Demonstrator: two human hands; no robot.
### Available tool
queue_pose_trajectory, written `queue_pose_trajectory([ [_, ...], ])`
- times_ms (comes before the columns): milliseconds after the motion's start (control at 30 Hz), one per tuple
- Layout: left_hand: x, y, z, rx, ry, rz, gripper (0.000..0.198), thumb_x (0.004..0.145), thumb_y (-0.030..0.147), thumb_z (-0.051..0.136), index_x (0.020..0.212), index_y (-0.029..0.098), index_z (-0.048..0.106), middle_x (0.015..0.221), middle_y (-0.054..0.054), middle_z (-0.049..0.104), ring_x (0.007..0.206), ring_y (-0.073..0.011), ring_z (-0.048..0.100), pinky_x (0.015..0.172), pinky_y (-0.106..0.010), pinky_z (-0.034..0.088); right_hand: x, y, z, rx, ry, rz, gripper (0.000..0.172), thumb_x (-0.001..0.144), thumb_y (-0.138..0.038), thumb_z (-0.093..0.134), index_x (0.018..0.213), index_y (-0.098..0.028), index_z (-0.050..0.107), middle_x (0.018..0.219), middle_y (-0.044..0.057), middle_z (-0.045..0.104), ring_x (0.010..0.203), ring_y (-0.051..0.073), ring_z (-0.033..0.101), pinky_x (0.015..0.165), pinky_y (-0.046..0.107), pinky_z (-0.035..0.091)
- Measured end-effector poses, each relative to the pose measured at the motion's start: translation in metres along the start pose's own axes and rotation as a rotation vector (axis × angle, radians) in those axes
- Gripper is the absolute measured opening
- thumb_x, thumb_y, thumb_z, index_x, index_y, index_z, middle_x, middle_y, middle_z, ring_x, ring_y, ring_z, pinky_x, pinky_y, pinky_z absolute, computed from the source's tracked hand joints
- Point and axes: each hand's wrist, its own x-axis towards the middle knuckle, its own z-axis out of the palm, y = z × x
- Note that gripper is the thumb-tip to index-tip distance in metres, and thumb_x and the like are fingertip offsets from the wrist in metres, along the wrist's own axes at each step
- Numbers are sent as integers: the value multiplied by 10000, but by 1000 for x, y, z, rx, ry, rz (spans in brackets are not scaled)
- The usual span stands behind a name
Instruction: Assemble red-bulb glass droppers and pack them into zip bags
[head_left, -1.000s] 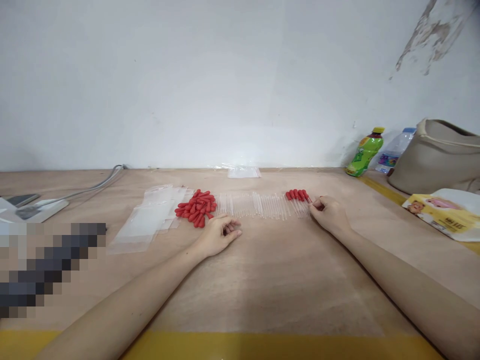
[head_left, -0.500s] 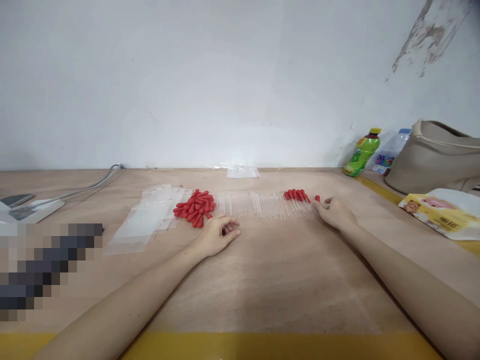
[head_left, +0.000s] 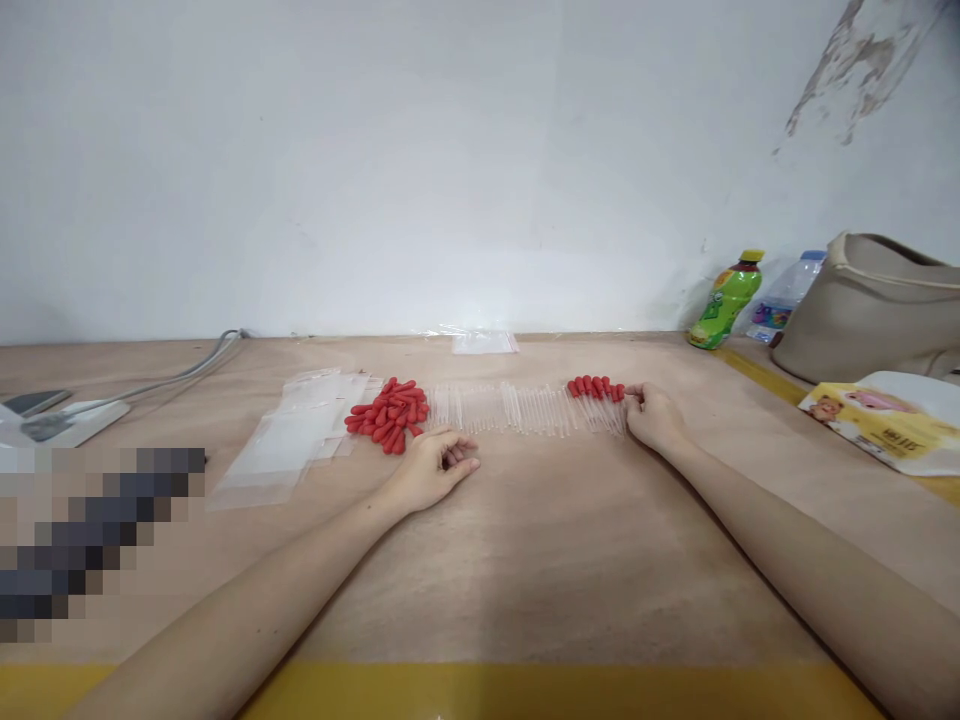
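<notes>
In the head view, the left hand (head_left: 435, 470) is half-curled, empty, just beside heaped red teardrop-shaped bulbs (head_left: 388, 412). The right hand (head_left: 657, 420), fingers bent, is just right of thin, clear, red-topped tubes (head_left: 598, 389); its hold I cannot tell.

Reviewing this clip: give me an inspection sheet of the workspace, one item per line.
Surface: wood-toned table, yellow strip along the near edge.
Job's things: pile of red bulbs; row of clear tubes, the right-end ones red-topped; clear bags left of the pile.
Clutter: green bottle, clear bottle, beige bag, yellow-and-white packet, all at right.
Hands: left hand loosely curled beside the pile; right hand at the row's right end, grip unclear.
Cables: grey cable at left, running to the wall.
Surroundings: pale wall, damaged patch upper right.
</notes>
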Motion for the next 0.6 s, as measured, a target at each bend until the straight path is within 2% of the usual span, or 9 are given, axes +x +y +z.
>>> queue_pose_trajectory([
  [133, 0, 1, -1, -1, 1, -7, 181, 742, 254, 585, 887, 153, 629, 763, -34, 584, 640, -119, 565, 597, -247, 481, -10, -13, -2, 27, 75, -128, 194, 743, -279, 486, 832, -150, 600, 797, 57, 619, 692, 158, 545, 647, 259, 392],
  [267, 0, -1, 0, 9, 2, -3, 183, 745, 257, 585, 893, 158, 628, 765, -31, 584, 637, -116, 564, 599, -246, 480, -21, -38, -1, -48, 9, -254, 219, 728, -360, 491, 738, -180, 616, 712, 30, 602, 696, 169, 531, 651, 275, 367],
  [433, -1, -2, 1, 4, 1, 8, 183, 750, 261, 581, 894, 159, 629, 772, -32, 590, 646, -115, 563, 608, -242, 481, -24, -69, 4, -190, -124, -169, 235, 726, -372, 481, 669, -201, 633, 710, 31, 614, 745, 196, 544, 734, 328, 339],
  [600, -1, -1, 1, -12, -5, -15, 193, 750, 269, 579, 895, 154, 631, 782, -40, 583, 646, -120, 561, 601, -246, 478, -15, -85, 9, -343, -209, -110, 255, 766, -303, 438, 647, -170, 620, 738, 88, 620, 805, 245, 557, 785, 396, 319],
])
